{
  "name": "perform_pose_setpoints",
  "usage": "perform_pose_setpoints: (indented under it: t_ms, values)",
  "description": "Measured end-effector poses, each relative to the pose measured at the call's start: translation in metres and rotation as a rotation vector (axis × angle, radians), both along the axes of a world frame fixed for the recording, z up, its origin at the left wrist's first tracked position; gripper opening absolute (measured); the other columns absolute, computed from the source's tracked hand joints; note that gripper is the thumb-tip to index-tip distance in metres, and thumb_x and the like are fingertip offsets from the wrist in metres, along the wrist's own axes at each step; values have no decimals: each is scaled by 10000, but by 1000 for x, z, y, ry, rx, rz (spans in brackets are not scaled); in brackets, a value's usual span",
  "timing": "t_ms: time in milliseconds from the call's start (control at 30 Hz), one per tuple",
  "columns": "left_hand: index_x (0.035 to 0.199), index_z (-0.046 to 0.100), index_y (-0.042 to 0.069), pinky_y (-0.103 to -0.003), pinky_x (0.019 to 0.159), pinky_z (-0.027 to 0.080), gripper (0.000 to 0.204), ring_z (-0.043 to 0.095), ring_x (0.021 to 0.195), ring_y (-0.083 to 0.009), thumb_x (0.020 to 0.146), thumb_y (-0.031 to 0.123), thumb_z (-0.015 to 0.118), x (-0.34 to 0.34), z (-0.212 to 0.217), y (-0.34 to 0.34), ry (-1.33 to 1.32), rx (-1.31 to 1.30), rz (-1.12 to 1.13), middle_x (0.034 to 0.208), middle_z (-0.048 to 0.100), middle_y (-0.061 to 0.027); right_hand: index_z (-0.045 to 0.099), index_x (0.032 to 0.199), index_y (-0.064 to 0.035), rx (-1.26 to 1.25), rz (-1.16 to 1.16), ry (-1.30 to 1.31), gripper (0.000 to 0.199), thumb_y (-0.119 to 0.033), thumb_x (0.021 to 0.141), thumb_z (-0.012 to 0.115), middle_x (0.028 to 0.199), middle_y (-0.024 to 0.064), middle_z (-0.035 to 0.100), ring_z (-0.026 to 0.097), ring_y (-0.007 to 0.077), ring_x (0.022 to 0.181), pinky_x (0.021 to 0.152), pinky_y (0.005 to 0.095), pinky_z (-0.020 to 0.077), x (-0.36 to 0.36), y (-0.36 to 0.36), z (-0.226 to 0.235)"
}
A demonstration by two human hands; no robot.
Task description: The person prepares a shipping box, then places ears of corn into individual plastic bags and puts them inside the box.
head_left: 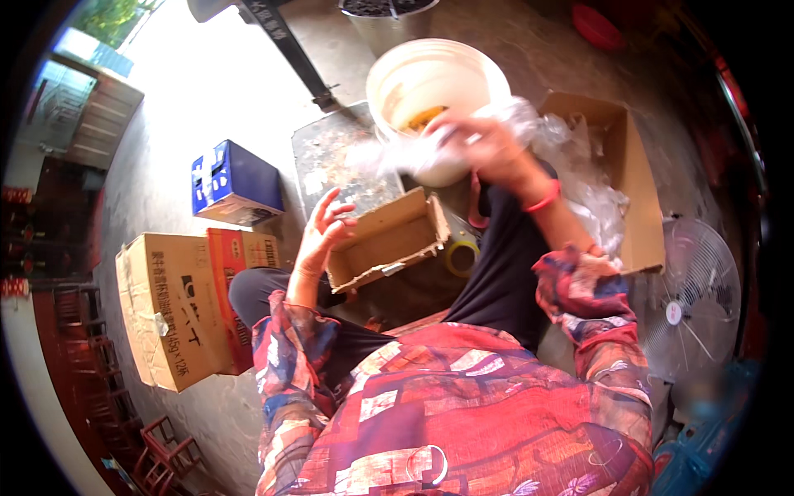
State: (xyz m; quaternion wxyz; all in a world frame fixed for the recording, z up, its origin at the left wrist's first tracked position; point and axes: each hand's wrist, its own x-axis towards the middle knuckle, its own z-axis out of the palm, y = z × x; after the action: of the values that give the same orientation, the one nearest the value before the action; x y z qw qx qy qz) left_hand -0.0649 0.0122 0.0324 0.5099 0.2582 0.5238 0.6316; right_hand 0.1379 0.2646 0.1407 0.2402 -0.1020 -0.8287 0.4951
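My right hand (488, 145) is raised over a white plastic bucket (397, 78) and grips a clear plastic bag (430, 157); both are blurred by motion. Something yellow (426, 118) lies inside the bucket. My left hand (324, 227) hovers open, fingers spread, beside a small brown cardboard tray (387, 241) that rests on my lap. A pink band (543, 199) circles my right wrist.
An open cardboard box (637, 174) full of clear plastic bags (587, 178) stands at right. A roll of tape (461, 256) lies by the tray. A blue box (234, 183) and a large brown carton (178, 306) sit at left; a floor fan (695, 298) is at right.
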Motion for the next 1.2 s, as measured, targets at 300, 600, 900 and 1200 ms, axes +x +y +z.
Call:
perform_pose_setpoints:
  t_ms: [300,600,900,1200]
  values:
    - [1105,552,84,-252,616,517,332,585,793,-121,838,274,602,-11,-5,-26,-120,-199,159,908,593,-46,608,879,-63,-27,204,-138,160,-34,731,554,745,161,597,590,300,691,620,348,452,-83,-97,-131]
    - [1151,507,40,-264,742,468,445,560,878,-115,734,79,656,16,-24,-3,142,-300,-156,957,595,-43,619,842,-18,-286,176,-187,193,21,711,484,743,142,629,625,182,717,648,301,468,-89,-90,-158]
    - [872,565,-14,-213,567,455,85,567,649,-98,833,36,508,-12,-51,-11,142,-279,490,733,572,-17,569,829,-5,-695,318,-224,234,74,721,377,689,-3,565,558,79,668,648,215,440,-78,-60,-113]
    - [1015,555,74,-205,574,456,197,536,648,-71,825,112,594,-22,-53,-12,-82,-111,548,749,575,-17,579,1035,-150,520,387,-467,454,-10,603,566,972,67,607,573,245,929,786,402,397,-62,-80,-125]
